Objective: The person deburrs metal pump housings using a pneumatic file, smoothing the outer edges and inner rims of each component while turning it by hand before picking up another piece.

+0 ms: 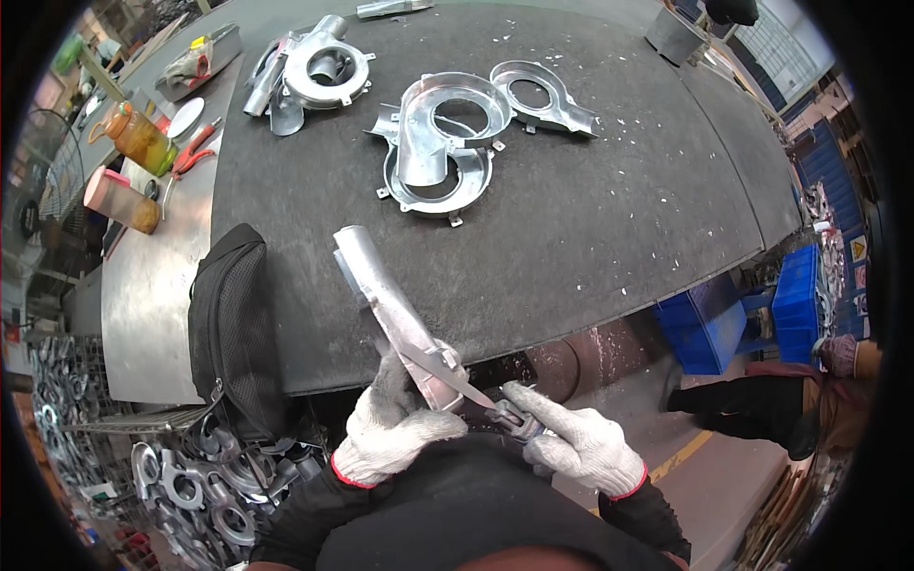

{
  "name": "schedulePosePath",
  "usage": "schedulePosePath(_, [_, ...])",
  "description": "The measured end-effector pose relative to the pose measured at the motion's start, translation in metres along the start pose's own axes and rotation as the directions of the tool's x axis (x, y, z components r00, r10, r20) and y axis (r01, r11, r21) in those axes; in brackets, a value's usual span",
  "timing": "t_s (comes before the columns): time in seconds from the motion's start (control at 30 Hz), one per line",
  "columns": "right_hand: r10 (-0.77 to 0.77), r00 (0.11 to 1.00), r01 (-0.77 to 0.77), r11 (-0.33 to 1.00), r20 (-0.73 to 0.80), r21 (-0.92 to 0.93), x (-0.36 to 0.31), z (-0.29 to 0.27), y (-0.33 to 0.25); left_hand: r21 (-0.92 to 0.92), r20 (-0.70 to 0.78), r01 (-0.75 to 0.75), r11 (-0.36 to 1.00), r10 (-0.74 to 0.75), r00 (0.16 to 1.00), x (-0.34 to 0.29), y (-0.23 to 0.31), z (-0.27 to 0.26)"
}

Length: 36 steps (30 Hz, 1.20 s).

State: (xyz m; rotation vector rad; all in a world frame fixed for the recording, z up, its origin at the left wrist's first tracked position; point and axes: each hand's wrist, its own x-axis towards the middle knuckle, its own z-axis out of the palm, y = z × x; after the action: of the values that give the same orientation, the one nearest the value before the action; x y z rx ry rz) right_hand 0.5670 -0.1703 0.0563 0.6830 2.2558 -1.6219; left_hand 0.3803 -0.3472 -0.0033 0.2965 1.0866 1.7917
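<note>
My left hand (390, 423), in a white knit glove with a red cuff, is closed around a silvery metal casting (381, 290) with a long tubular end pointing away from me. My right hand (590, 447), gloved the same way, grips the handle of a flat, narrow file-like tool (459, 383). Its blade lies across the near end of the casting; the exact contact is hard to see. Beyond my hands, on the dark tabletop (571, 219), several snail-shaped metal housings (424, 124) rest, some stacked. Another group of housings (328, 76) sits at the far left.
A black mesh bag (233, 328) stands at the table's left edge. Further left are red-handled pliers (195, 150), a pink-lidded jar (122, 200) and an orange-lidded bottle (138, 133). Many castings (205, 490) fill a bin below. Blue crates (703, 324) and another person's leg (747, 409) are at right.
</note>
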Motion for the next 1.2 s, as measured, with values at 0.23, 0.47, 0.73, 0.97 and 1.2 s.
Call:
schedulePosePath(0.23, [-0.047,0.999,0.045,0.993,-0.024,-0.11,-0.003,0.0,0.0,-0.003,0.012,-0.031,1.0,0.031,0.999,0.003,0.0,-0.003])
schedulePosePath(0.47, [-0.129,0.99,0.1,0.935,-0.064,-0.339,-0.009,-0.014,-0.01,0.168,-0.096,0.154,0.974,-0.14,0.986,0.004,0.034,-0.006])
schedulePosePath(0.73, [-0.132,0.983,0.109,0.978,-0.126,-0.179,-0.012,-0.022,-0.019,0.435,0.06,0.181,0.882,-0.229,0.972,-0.009,0.086,-0.02])
schedulePosePath(0.97, [-0.203,0.975,0.22,0.842,0.088,-0.493,0.004,-0.029,-0.049,0.26,0.025,0.348,0.901,-0.367,0.93,-0.013,0.098,-0.022])
schedulePosePath(1.2, [-0.131,0.981,0.19,0.79,0.143,-0.583,0.017,-0.036,-0.069,0.253,0.019,0.339,0.906,-0.355,0.935,-0.013,0.097,-0.024])
